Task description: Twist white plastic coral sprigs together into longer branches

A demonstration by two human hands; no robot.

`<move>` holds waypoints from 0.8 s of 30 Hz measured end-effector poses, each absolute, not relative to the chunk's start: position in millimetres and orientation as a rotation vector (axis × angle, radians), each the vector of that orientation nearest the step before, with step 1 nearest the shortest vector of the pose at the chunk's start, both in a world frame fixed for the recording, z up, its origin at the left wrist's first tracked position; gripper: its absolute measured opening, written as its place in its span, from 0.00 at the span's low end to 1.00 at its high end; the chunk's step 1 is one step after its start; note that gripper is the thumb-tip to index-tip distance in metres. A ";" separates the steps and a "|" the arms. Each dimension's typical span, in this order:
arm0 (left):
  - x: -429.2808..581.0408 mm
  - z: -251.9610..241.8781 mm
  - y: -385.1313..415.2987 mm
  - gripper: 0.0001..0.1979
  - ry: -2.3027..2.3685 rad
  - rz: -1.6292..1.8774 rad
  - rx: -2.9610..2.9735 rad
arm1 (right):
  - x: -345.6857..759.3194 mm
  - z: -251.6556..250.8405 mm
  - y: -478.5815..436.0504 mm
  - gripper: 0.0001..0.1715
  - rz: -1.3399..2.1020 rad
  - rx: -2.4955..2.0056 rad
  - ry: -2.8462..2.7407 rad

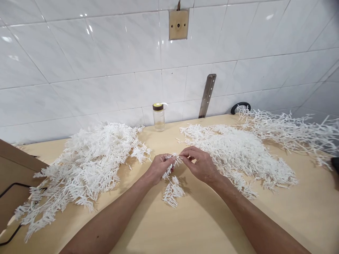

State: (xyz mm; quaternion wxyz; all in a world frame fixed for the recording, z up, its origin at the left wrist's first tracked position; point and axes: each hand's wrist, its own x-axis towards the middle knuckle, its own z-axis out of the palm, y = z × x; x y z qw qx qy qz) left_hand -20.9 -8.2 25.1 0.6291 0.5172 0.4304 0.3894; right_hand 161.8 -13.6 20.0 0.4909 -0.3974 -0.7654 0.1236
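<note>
Between my two hands is a white branched plastic sprig point(168, 171), with many short thin prongs. My left hand point(158, 168) pinches it between thumb and fingers. The fingertips of my right hand point(199, 163) are closed at the sprig's right end, also pinching it. Just below hangs or lies another white branched piece point(173, 192); whether it joins the held sprig I cannot tell. A large heap of similar white sprigs point(92, 162) lies to the left of my hands. Another white heap point(243, 151) spreads out on the right.
A clear bottle point(159, 120) with a dark and yellow cap stands by the tiled wall. A metal strip point(208, 95) leans there too. Longer white branches point(293, 132) lie at the far right near a black curved handle point(240, 106). A brown box point(18, 176) borders the left side.
</note>
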 end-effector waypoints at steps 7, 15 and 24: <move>-23.3 21.5 -6.1 0.21 0.959 0.863 1.150 | 159.6 19.9 -16.9 0.07 0.362 -1.046 -1.903; -19.6 22.7 -8.2 0.23 0.987 0.862 1.163 | 157.2 13.8 -15.5 0.05 0.353 -1.196 -1.935; -18.4 19.5 -10.6 0.23 1.094 0.956 1.199 | 168.0 5.6 0.4 0.07 0.300 -1.594 -1.673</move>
